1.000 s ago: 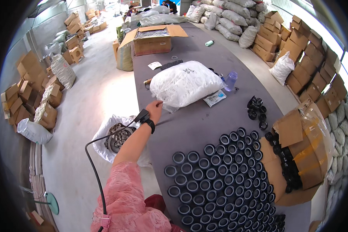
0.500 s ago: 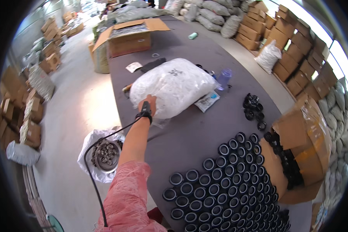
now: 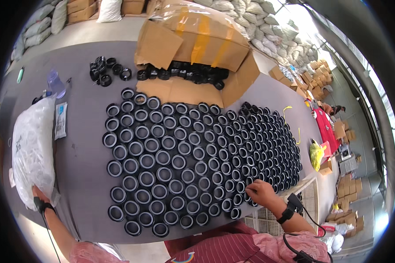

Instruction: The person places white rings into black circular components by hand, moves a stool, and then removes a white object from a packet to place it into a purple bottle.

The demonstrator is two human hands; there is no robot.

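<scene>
From my remote station I am seeing the view turning: the large, translucent white plastic bag is now sitting toward the left end of the grey tabletop rather than in mid-view, and the right hand, out of sight half a second ago, is showing. The left hand is still touching the bag at its end by the tabletop's near edge; I cannot tell whether it is grasping the plastic or only pressing. The right hand is bending its fingers over the short, black, round rings with grey rims, which are covering the tabletop from its middle toward its right end; whether it is pinching one I cannot tell. I am judging that the work is now spanning both bag and rings. Along the far edge, an open brown cardboard carton is holding more glossy black pieces.
</scene>
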